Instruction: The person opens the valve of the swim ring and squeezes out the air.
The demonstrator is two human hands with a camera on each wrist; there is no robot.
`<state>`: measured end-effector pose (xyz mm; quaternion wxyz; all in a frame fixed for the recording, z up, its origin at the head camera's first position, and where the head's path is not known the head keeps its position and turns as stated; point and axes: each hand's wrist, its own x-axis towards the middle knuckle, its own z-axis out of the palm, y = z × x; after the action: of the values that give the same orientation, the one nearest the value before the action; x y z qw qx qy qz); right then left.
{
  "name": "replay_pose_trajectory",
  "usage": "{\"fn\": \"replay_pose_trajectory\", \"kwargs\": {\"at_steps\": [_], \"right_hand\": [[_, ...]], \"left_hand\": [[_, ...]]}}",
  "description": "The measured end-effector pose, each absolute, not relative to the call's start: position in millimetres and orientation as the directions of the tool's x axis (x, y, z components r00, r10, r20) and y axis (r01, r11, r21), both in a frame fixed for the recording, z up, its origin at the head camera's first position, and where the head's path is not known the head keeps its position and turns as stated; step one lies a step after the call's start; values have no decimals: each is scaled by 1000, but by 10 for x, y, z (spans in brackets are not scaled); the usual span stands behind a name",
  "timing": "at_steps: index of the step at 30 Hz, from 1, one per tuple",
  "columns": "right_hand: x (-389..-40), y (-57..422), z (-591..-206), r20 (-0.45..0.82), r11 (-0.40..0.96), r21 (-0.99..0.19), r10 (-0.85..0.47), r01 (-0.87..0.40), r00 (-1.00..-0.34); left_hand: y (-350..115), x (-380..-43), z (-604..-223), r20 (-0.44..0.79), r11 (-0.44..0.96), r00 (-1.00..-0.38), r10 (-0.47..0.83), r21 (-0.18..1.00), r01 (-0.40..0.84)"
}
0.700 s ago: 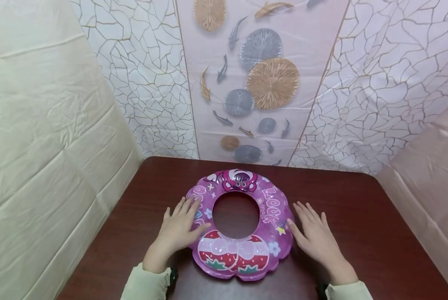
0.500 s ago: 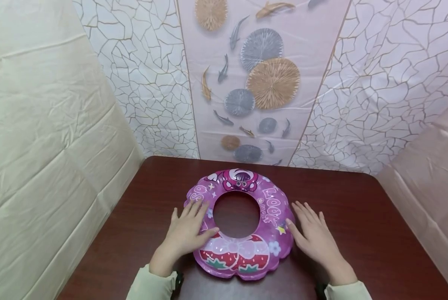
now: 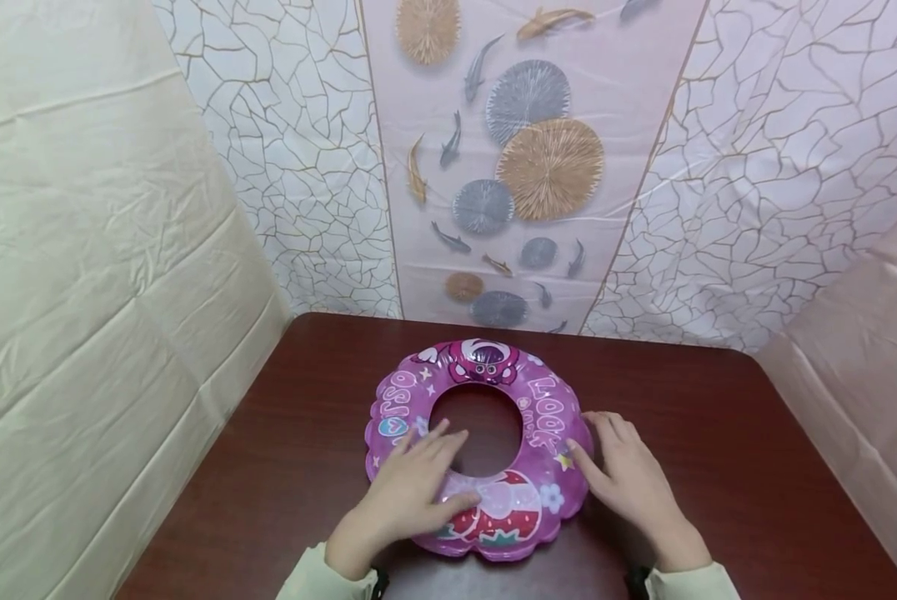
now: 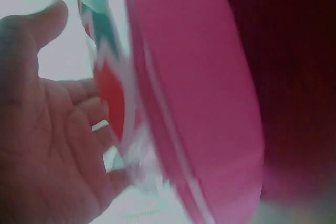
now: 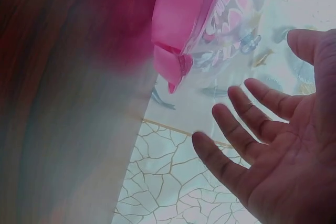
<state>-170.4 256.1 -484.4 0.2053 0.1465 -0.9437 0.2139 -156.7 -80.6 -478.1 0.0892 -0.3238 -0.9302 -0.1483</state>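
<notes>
A pink-purple inflatable swim ring (image 3: pixel 553 417) lies flat on the dark wooden table, printed with a bear face at the back and strawberries at the front. My left hand (image 3: pixel 411 487) is spread over its front left part, fingertips reaching over the centre hole and thumb over the strawberry print. In the left wrist view the open palm (image 4: pixel 58 135) faces the ring's pink side (image 4: pixel 194 87). At the ring's right edge is my right hand (image 3: pixel 632 475), fingers extended, thumb over the yellow star. The right wrist view shows the right hand's fingers (image 5: pixel 226 166) spread and holding nothing.
The brown table (image 3: pixel 268 467) reaches back to a patterned backdrop (image 3: pixel 493 250) with fish and round leaf prints. Pale cloth walls rise on the left (image 3: pixel 118 275) and right (image 3: pixel 861 333).
My left hand has slid rightward and forward across the ring, from its left side to the front left and over the hole's edge. The right hand has shifted only slightly; the ring stays almost in place.
</notes>
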Motion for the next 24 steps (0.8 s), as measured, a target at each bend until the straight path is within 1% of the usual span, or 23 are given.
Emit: {"fn": "replay_pose_trajectory", "kwargs": {"at_steps": [3, 5, 8, 11, 16, 19, 24], "right_hand": [[-1702, 2531, -4831, 428, 866, -365, -168, -341, -888], [-1696, 2515, -4827, 398, 866, -380, -163, -324, -903], [-1693, 2499, -4830, 366, 861, -400, -164, -314, -916], [-1704, 2492, -4844, 353, 842, -424, -185, -333, -917], [-1734, 2491, -4880, 385, 805, -439, -233, -399, -893], [-1744, 2491, -4907, 400, 800, -443, -228, -405, -888], [-1762, 2482, -4950, 440, 792, -440, -222, -424, -870]], "left_hand": [[-739, -1529, -4819, 234, 674, -718, 655, 247, 696], [-715, -1510, -4854, 202, 648, -700, 685, 269, 712], [-701, -1486, -4895, 152, 641, -693, 704, 282, 714], [-689, -1469, -4914, 142, 640, -685, 715, 261, 723], [-626, -1445, -4940, 159, 639, -666, 729, 190, 745], [-574, -1434, -4936, 148, 648, -667, 730, 159, 744], [-540, -1429, -4905, 119, 661, -679, 725, 159, 733]]}}
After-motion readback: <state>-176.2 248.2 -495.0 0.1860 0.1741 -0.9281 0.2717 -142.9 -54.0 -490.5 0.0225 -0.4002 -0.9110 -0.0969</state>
